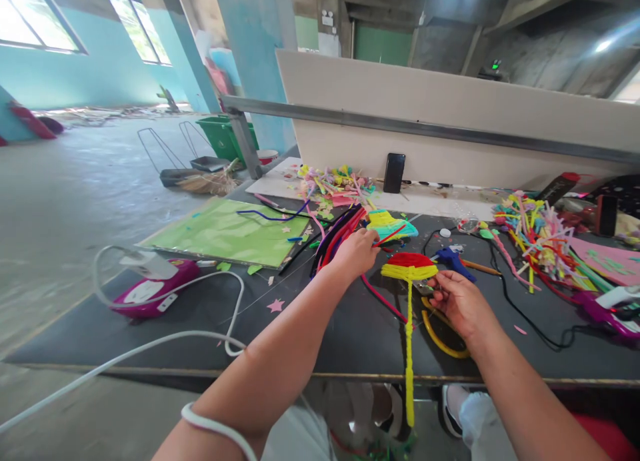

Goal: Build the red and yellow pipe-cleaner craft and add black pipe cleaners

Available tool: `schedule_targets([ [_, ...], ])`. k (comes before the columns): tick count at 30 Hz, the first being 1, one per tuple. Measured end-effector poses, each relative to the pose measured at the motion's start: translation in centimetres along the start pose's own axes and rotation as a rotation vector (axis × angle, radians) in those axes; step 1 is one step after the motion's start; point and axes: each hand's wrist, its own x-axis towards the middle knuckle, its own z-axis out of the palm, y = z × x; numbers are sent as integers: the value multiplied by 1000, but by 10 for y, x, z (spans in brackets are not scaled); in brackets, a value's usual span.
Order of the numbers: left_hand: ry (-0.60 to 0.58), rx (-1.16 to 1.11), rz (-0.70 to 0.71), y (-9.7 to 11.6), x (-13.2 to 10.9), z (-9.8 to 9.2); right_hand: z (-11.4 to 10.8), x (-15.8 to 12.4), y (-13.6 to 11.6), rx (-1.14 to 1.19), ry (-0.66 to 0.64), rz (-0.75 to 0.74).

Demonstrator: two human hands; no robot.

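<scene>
My right hand [457, 300] pinches the right edge of a red and yellow pipe-cleaner shape [410, 266]. One long yellow pipe cleaner [409, 354] runs down from it past the table's front edge. Fingers of my left hand [356, 253] are closed on a thin red pipe cleaner [393, 235] that points up to the right. Just beyond lies a yellow and turquoise pipe-cleaner piece [393, 226]. Beside my left hand is a bundle of dark and red pipe cleaners [336, 238]. Yellow-handled scissors [444, 348], partly hidden, lie under my right hand.
A blue glue gun [455, 261] lies beyond my right hand. Heaps of coloured pipe-cleaner pieces [533, 238] sit right and at the back. A phone [395, 173] leans on the back board. At left are a green sheet [230, 231] and a purple power strip [157, 291] with a white cable.
</scene>
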Motion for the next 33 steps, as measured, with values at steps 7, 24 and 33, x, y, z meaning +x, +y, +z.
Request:
schedule_targets([
  [7, -270, 74, 234, 15, -6, -5, -7, 2, -3, 40, 8, -65],
  [24, -405, -598, -256, 18, -2, -2, -2, 0, -3, 92, -45, -73],
  [33, -715, -1226, -353, 8, -3, -19, 4, -4, -5, 179, -136, -30],
])
